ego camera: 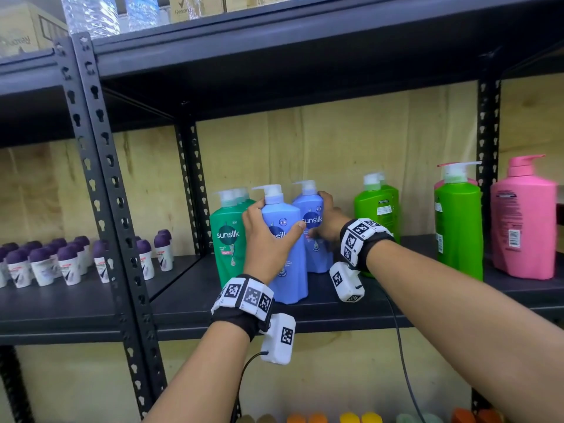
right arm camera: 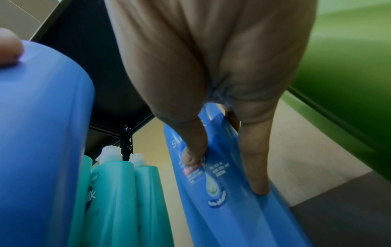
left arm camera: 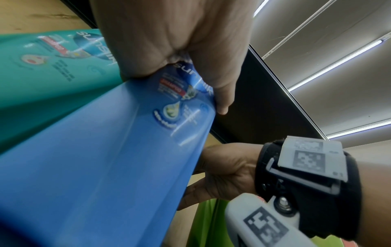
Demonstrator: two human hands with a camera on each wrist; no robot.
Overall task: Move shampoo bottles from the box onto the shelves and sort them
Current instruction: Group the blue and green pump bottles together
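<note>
Hands both busy on shelf (ego camera: 195, 303). Left hand (ego camera: 265, 236) wrapped round front blue bottle (ego camera: 285, 254), thumb across label, fingers on far side. Right hand (ego camera: 328, 221) curled round rear blue bottle (ego camera: 309, 215), just beyond and right of left hand. Both bottles upright, bases on shelf, touching or nearly so. Teal bottles (ego camera: 227, 239) just left of left hand; lime green bottles (ego camera: 377, 206) right of right hand. Advice: slide, don't lift; keep bases flat, labels forward, close up blue group beside teal, clear of pump heads. Box not in view.
</note>
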